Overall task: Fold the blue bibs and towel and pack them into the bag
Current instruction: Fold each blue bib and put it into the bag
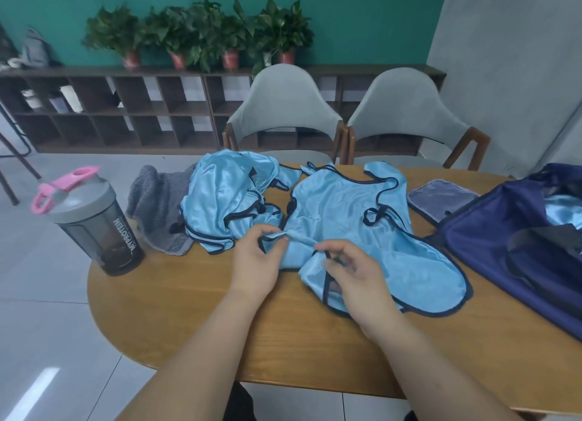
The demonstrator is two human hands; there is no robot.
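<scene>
The shaker [94, 219] at nine o'clock reads MYPROTEIN. One shiny blue mesh bib [340, 206] with dark trim lies spread at the centre of the desk [189, 310]. A crumpled bib heap [226, 197] at eleven o'clock overlaps one grey knitted towel [154, 197]. Blue cloth [563, 213] shows inside the navy bag [491, 231] at three o'clock. The left hand [255, 263] and right hand [356, 276] each pinch the spread bib's near edge.
</scene>
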